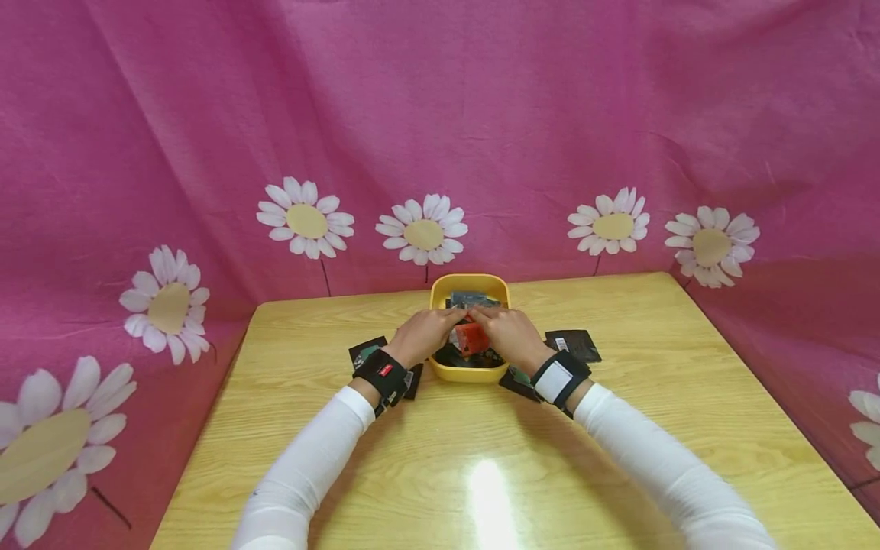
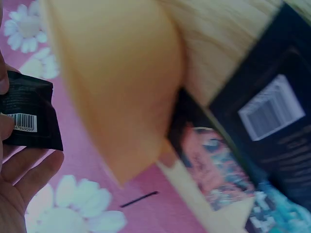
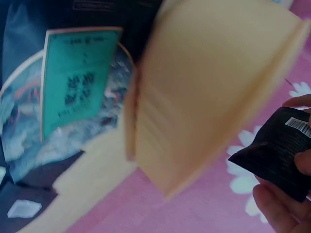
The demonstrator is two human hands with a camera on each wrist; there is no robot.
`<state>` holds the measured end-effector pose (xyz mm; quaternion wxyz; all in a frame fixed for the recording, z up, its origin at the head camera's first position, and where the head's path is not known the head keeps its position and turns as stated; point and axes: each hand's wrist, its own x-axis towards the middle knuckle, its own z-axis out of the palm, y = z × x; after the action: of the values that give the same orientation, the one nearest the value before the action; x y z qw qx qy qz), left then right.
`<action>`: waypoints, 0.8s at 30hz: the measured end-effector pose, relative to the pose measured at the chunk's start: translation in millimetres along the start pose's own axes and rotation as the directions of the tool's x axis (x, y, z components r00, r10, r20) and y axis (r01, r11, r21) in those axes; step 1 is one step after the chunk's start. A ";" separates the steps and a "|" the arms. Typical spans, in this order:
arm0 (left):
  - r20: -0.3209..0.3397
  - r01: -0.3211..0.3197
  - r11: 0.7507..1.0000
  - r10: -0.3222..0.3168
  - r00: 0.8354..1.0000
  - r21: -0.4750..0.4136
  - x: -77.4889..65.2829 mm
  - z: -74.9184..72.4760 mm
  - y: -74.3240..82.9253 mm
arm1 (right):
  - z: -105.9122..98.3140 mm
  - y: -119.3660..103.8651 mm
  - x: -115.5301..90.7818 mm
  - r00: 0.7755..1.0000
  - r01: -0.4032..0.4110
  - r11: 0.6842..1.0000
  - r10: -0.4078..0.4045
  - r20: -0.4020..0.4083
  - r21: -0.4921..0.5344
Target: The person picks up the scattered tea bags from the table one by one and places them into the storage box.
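Note:
Both hands meet over a yellow plastic container (image 1: 470, 374) at the far side of the table. My left hand (image 1: 426, 334) pinches a small black packet (image 2: 34, 107) with a white barcode on its back. My right hand (image 1: 512, 332) grips a black barcoded packet (image 3: 272, 150) too, apparently the same one, between thumb and fingers. A red packet face (image 1: 471, 338) shows just below the fingertips in the head view. Several dark packets (image 1: 470, 298) lie inside the container, partly hidden by the hands.
Beside the container, black packets with coloured labels lie on the wooden table (image 1: 330, 458): one at left (image 1: 367, 350) partly behind the left wrist, another at right (image 1: 577, 345) past the right wrist. A pink daisy-patterned cloth (image 1: 522, 137) hangs behind the table and along its sides.

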<state>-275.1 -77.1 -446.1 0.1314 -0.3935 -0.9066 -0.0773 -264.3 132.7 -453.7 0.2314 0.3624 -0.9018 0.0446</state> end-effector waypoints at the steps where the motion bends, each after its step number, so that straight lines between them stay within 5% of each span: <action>1: 0.013 0.007 1.000 -0.007 1.000 0.012 -0.5 3.6 -1.6 | 4.7 -0.2 0.0 1.000 -0.003 1.000 0.003 0.009 -0.001; 10: 0.123 0.007 0.997 -0.016 0.992 0.070 -2.1 25.3 -8.6 | 27.8 -1.7 -4.4 0.992 -0.028 1.000 0.028 0.120 -0.002; 14: 0.183 0.039 0.998 -0.046 0.982 0.041 -1.7 26.1 -7.5 | 27.1 -1.6 -2.9 0.983 -0.016 1.000 0.017 0.181 -0.006; 19: 0.257 0.089 0.995 -0.095 0.962 0.034 -3.2 24.2 -5.5 | 20.3 -2.0 -2.3 0.947 -0.074 0.997 0.062 0.315 0.027; 24: 0.273 0.115 0.993 -0.122 0.954 0.040 -5.3 16.9 -2.8 | 6.9 -0.6 -4.2 0.943 -0.116 0.993 0.101 0.318 0.030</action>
<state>-276.6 -78.5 -463.9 0.0037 -0.3438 -0.9388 -0.0191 -263.9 133.3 -461.8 0.0723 0.3202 -0.9444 0.0206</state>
